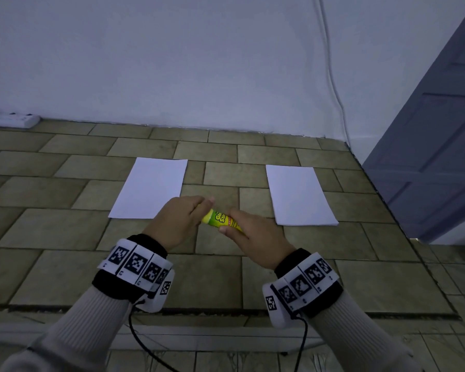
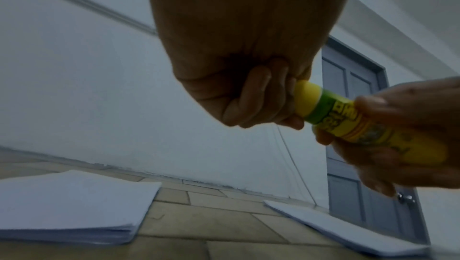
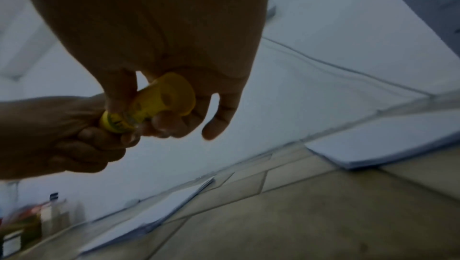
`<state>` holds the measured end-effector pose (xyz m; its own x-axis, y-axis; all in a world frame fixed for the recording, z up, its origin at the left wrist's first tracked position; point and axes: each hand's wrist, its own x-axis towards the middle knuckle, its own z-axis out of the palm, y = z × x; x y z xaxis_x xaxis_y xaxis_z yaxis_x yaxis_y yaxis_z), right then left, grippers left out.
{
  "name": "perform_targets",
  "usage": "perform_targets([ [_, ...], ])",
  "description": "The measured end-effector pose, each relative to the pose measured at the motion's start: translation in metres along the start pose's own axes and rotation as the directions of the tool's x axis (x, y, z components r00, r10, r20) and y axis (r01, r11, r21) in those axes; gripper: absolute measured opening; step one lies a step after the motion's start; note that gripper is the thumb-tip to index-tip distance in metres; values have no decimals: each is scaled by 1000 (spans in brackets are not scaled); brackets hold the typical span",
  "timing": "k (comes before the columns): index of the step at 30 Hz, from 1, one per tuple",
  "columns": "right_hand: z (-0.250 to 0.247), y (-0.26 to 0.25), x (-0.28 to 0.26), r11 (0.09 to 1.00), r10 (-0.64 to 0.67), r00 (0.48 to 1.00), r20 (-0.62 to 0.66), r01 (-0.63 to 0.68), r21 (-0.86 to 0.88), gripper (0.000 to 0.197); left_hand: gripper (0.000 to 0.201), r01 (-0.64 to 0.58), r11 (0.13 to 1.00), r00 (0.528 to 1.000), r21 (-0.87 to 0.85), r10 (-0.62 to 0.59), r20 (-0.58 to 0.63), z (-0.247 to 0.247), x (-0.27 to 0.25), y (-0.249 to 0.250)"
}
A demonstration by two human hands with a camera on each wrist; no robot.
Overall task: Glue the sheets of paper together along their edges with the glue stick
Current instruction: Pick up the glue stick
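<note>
A yellow and green glue stick [image 1: 220,218] is held above the tiled counter between both hands, midway between two stacks of white paper. My left hand [image 1: 183,217] grips its yellow cap end [image 2: 307,100] with curled fingers. My right hand [image 1: 249,234] wraps the tube's body [image 2: 368,132], and the tube's round base [image 3: 171,95] faces the right wrist camera. The left paper stack [image 1: 151,187] lies beyond my left hand, the right paper stack [image 1: 300,196] beyond my right hand. Whether the cap is on or loose is hidden by the fingers.
The tiled counter [image 1: 65,232] ends at a white wall [image 1: 172,63]. A white power strip [image 1: 10,120] lies at the far left and a thin cable [image 1: 333,84] runs down the wall. A grey-blue door [image 1: 435,157] stands on the right. Blurred bottles [image 3: 32,219] sit far left.
</note>
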<state>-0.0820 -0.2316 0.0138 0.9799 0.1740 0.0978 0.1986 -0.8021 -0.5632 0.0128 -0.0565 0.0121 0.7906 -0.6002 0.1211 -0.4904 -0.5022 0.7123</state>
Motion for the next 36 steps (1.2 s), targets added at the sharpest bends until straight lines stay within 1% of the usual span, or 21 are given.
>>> perform_targets([
  [1, -1, 0, 0, 985, 35, 997, 65, -46, 167, 23, 52, -49, 999, 999, 22, 50, -4, -3, -1, 0],
  [3, -3, 0, 2, 832, 74, 976, 204, -173, 527, 18, 50, -138, 988, 990, 67, 139, -14, -8, -1, 1],
  [5, -5, 2, 3, 693, 77, 961, 267, -244, 679, 19, 53, -181, 979, 983, 97, 184, -22, -11, -1, 2],
  [6, -6, 1, 3, 697, 78, 962, 262, -240, 675, 19, 53, -183, 979, 982, 90, 186, -31, -12, 0, 3],
  [8, -7, -4, 2, 846, 90, 984, 154, -157, 509, 18, 53, -134, 990, 989, 35, 136, -53, -11, 0, 4],
  [10, -4, -8, 0, 990, 65, 998, 26, -68, 127, 21, 57, -14, 1000, 998, 1, 14, -57, -7, 0, 4],
  [12, 2, -8, 0, 965, 25, 997, -71, -43, -260, 37, 61, 127, 992, 990, -9, -128, -55, -2, 1, 5],
  [13, 5, -9, 0, 926, -7, 994, -108, -34, -375, 40, 61, 161, 987, 985, -14, -161, -57, 0, 0, 6],
  [15, 7, -10, 2, 896, -42, 989, -140, -25, -443, 42, 59, 145, 989, 987, -23, -146, -65, 1, 0, 8],
  [18, 4, -8, -1, 970, -17, 995, -102, -8, -242, 42, 54, 37, 999, 997, -35, -39, -65, 1, -2, 6],
  [20, 3, -5, -3, 997, 1, 1000, -30, 2, 77, 33, 52, -69, 998, 994, -5, 68, -83, -1, -5, 2],
  [21, 4, -4, -4, 958, 14, 1000, 17, -18, 288, 29, 52, -123, 992, 988, 16, 124, -88, -2, -6, 0],
  [22, 5, -2, -5, 871, 30, 997, 73, -61, 487, 25, 53, -167, 985, 981, 34, 170, -91, -3, -8, 0],
  [24, 8, -1, -6, 718, 35, 986, 160, -137, 683, 23, 53, -215, 975, 972, 50, 218, -89, -4, -10, -1],
  [25, 9, -2, -7, 717, 35, 985, 170, -143, 683, 24, 53, -217, 975, 971, 48, 221, -88, -5, -12, 0],
  [27, 10, -3, -9, 834, 52, 993, 108, -102, 541, 29, 52, -180, 983, 979, 33, 182, -89, -5, -12, 1],
  [29, 10, -5, -10, 973, 23, 1000, 3, -24, 230, 37, 55, -96, 995, 992, 2, 96, -81, -4, -13, 3],
  [31, 12, -8, -11, 993, -47, 995, -86, 37, -112, 42, 59, 12, 1000, 997, -19, -14, -74, -1, -13, 6],
  [32, 12, -11, -11, 976, -90, 987, -132, 61, -207, 44, 58, 53, 998, 995, -15, -54, -78, 0, -13, 8],
  [34, 11, -15, -10, 978, -92, 985, -149, 61, -202, 42, 55, 72, 997, 994, -2, -72, -81, 2, -12, 9],
  [36, 9, -15, -9, 1000, -30, 996, -78, 29, -10, 38, 53, 29, 1000, 997, 2, -29, -66, 1, -11, 8],
])
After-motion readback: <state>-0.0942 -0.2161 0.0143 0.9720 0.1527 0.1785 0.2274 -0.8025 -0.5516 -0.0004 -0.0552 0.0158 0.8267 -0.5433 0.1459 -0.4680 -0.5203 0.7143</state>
